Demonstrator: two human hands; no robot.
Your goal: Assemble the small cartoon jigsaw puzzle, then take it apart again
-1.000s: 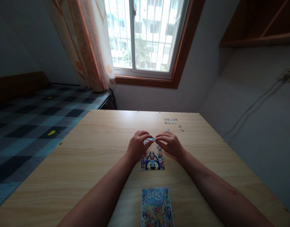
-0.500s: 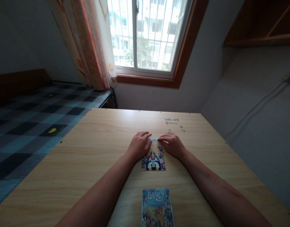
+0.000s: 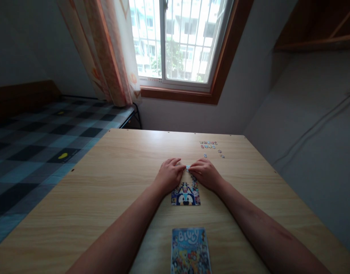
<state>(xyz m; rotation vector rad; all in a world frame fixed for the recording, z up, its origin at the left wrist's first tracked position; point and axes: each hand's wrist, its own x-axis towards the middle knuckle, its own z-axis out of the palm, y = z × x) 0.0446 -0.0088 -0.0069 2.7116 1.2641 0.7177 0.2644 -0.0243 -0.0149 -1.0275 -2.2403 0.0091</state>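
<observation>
A partly assembled jigsaw puzzle lies flat on the table, with a blue cartoon dog's face at its near end. My left hand rests over the puzzle's upper left side, fingers apart and the index fingertip at the top edge. Opposite it, my right hand has its fingertips pinched together on a small puzzle piece at the top edge. The two hands' fingertips are close together but apart. Both hands hide much of the puzzle's upper part.
Rows of loose puzzle pieces lie at the far right, with several single pieces nearer. A box with "Bluey" lettering lies at the table's near side. A checked bed stands left, and a window is behind.
My left hand's fingers have moved right along the puzzle's top edge, covering more of it. My right fingertips have shifted slightly left. The view has tilted a little.
</observation>
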